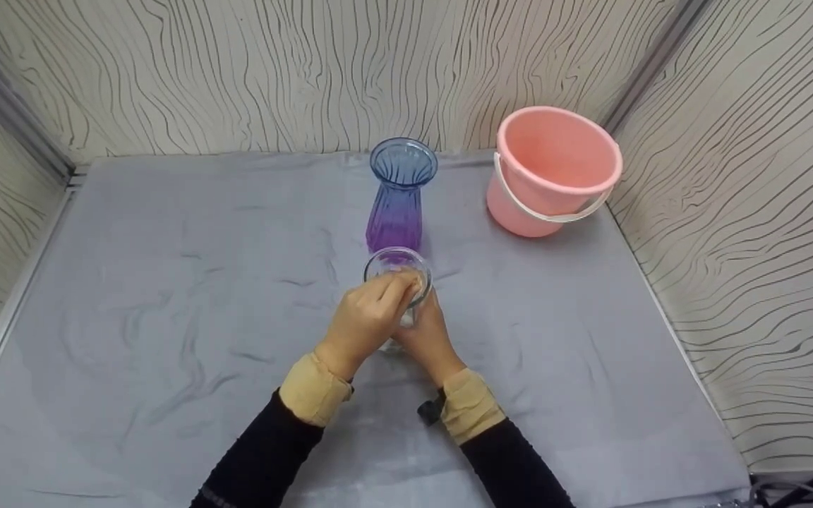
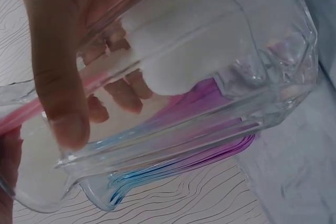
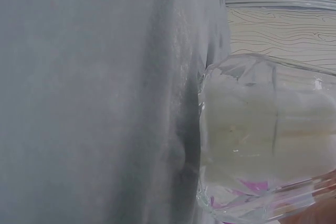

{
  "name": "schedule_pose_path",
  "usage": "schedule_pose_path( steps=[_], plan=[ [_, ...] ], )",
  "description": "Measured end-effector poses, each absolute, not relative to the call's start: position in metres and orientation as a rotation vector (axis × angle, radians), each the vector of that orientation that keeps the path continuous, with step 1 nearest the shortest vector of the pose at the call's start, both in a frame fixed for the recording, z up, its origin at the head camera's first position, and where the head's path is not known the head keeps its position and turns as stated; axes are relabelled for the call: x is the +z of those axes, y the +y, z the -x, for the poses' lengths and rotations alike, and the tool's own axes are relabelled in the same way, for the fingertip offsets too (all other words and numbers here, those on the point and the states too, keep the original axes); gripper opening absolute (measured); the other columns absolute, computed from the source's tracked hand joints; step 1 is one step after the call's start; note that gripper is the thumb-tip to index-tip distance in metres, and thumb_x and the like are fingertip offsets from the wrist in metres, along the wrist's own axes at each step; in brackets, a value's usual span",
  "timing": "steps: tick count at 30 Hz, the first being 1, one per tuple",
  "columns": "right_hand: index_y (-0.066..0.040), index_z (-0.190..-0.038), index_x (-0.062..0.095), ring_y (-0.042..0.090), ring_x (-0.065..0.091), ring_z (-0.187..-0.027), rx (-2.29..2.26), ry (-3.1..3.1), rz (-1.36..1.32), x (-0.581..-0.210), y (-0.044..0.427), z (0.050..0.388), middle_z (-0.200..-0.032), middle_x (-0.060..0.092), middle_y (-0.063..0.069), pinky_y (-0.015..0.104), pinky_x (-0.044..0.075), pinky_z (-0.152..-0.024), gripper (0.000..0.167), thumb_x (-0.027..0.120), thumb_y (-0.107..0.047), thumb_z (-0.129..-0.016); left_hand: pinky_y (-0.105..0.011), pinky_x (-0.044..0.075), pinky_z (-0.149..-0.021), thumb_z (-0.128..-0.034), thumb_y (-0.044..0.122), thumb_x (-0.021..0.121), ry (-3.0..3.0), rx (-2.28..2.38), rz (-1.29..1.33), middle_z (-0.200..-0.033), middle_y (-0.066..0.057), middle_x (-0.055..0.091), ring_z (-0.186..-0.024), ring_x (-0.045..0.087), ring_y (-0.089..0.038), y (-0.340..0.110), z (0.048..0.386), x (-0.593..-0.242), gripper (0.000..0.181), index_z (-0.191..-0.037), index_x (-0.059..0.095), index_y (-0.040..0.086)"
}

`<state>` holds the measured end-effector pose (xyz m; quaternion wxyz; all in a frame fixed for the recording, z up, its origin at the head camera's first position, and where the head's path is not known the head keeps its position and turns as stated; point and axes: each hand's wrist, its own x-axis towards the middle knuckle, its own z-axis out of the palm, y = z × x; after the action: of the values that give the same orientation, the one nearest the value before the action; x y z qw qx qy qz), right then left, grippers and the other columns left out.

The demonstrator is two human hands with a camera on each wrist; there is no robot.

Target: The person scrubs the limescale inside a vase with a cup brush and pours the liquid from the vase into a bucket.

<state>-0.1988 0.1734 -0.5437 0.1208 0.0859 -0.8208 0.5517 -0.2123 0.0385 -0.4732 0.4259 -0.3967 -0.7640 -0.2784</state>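
A clear glass vase (image 1: 407, 316) stands in front of me, with a white sponge brush (image 2: 173, 69) inside it. The brush's thin pink handle (image 2: 22, 116) runs out through the vase mouth. Over the rim, my left hand (image 1: 366, 315) pinches the handle; its fingertips show at the left edge of the left wrist view. My right hand (image 1: 429, 341) grips the vase below the rim, thumb on the near side and fingers behind the glass. In the right wrist view, the sponge shows through the ridged glass near the vase's base (image 3: 236, 145).
Just behind the clear vase stands a blue-to-purple glass vase (image 1: 396, 212). A pink bucket (image 1: 519, 209) with a white handle sits at the back right. Grey cloth (image 1: 166, 296) covers the table, wrinkled in places. Patterned panels (image 1: 272, 77) rise at the back and both sides.
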Motion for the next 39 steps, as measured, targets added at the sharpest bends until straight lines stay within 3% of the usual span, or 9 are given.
schedule_pose_path(
  steps=[11,15,21,39],
  plan=[
    [0.009,-0.146,0.038,0.038,0.046,-0.134,1.628,-2.378,-0.273,-0.545,0.174,0.200,-0.143,0.048,0.026,0.050,0.034,-0.116,0.087,0.083,-0.014,-0.075,-0.032,0.061,-0.072,-0.1034,0.012,0.059,-1.872,-0.659,0.958,-0.089,-0.011,0.070,-0.079,0.070,-0.024,0.039,0.212,-0.473,0.017,-0.099,0.069,-0.002],
    [0.009,-0.146,0.036,0.037,0.047,-0.133,1.629,-2.385,-0.287,-0.542,0.175,0.200,-0.143,0.048,0.026,0.049,0.035,-0.115,0.088,0.083,-0.017,-0.076,-0.033,0.061,-0.071,-0.0950,0.005,0.070,-1.907,-0.675,0.980,-0.088,-0.011,0.069,-0.078,0.070,-0.025,0.038,0.211,-0.469,0.008,-0.096,0.067,-0.002],
    [0.006,-0.148,0.036,0.036,0.047,-0.134,1.624,-2.390,-0.293,-0.543,0.175,0.200,-0.144,0.048,0.023,0.049,0.035,-0.116,0.088,0.082,-0.018,-0.077,-0.031,0.058,-0.060,-0.0855,0.002,0.079,-2.004,-0.708,0.993,-0.079,-0.008,0.064,-0.066,0.065,-0.022,0.037,0.212,-0.465,0.017,-0.091,0.063,0.001],
    [0.014,-0.149,0.029,0.041,0.041,-0.140,1.613,-2.419,-0.256,-0.546,0.176,0.199,-0.148,0.042,0.031,0.051,0.031,-0.118,0.095,0.081,-0.012,-0.074,-0.034,0.061,-0.064,-0.0902,0.007,0.076,-2.092,-0.735,0.957,-0.090,-0.009,0.070,-0.076,0.072,-0.023,0.041,0.212,-0.464,0.010,-0.097,0.069,0.005]
  ],
)
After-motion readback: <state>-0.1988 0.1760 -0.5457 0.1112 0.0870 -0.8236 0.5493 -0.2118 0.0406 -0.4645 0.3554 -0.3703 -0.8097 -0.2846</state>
